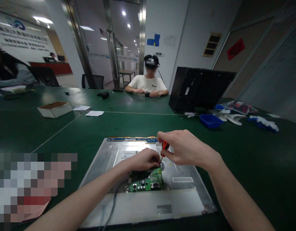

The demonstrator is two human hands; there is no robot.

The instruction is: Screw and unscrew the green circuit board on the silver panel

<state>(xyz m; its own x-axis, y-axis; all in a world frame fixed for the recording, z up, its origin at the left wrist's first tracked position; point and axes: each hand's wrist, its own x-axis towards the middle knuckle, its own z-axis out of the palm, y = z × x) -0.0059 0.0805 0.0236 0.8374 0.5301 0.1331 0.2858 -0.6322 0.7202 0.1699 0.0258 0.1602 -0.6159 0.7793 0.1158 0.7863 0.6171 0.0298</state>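
Note:
A screwdriver (165,146) with a red and black handle is gripped in my right hand (186,147), its thin shaft pointing down. The tip meets the upper right corner of a green circuit board (148,184). My left hand (145,159) is closed at the board's far edge, close to the screwdriver tip; what its fingers hold is hidden. Under the board lies a flat silver metal panel (184,199), with a blue circuit strip (131,139) along its far edge. A dark cable (114,205) runs from the board over the near edge.
A black monitor housing (201,89) stands at the back right, with a blue tray (211,121) and gloves (263,123) nearby. To the left are an open box (55,109) and papers (94,113). Across the green table (128,123) sits a person (148,83) handling a small dark object.

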